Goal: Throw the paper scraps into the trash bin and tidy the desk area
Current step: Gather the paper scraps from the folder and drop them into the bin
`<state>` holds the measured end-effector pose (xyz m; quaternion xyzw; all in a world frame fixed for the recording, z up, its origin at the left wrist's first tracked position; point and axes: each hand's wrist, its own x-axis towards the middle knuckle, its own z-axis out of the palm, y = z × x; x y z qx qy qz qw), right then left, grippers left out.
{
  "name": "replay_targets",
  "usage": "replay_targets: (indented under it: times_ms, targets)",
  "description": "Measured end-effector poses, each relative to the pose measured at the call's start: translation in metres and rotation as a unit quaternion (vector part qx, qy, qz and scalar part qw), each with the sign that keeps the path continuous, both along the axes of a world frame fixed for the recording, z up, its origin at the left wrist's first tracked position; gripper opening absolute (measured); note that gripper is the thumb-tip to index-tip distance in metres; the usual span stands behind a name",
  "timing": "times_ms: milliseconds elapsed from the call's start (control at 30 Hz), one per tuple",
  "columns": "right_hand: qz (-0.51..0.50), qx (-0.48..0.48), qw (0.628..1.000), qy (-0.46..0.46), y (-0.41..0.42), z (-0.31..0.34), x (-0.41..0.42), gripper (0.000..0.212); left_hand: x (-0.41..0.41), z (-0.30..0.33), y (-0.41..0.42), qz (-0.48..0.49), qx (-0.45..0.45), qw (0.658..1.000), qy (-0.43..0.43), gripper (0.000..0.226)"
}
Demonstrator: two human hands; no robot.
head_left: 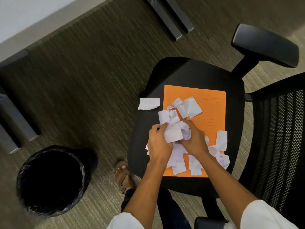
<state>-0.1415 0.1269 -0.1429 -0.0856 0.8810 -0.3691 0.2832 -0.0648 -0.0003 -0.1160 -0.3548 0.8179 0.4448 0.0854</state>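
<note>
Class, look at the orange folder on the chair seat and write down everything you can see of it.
The orange folder looks like thin card, rectangular, closed and lying flat on the black chair seat. Small red print with an outlined box sits near one corner, and faint ruled lines cross its middle. White paper scraps lie scattered over it, several crumpled; one scrap lies off it on the seat. The left hand and right hand gather scraps above its near half, hiding part of it.
</note>
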Motion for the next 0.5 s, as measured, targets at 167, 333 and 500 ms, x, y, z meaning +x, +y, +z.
replay_targets:
  times_ms: [167, 333, 500]
  targets:
    - [0.016, -0.036, 0.999, -0.013, -0.007, 0.01, 0.003, 0.041, 0.008, -0.004, -0.009, 0.045, 0.012, 0.998, 0.037, 0.021]
    - [0.018, -0.068, 0.997, 0.011, -0.007, 0.037, 0.005, 0.028, 0.018, 0.005, -0.013, 0.095, 0.011, 0.988, 0.12, 0.012]
    - [0.032, -0.112, 0.993, 0.027, -0.017, 0.068, 0.017, 0.029, 0.032, 0.021, -0.025, 0.132, 0.032, 0.975, 0.177, 0.016]
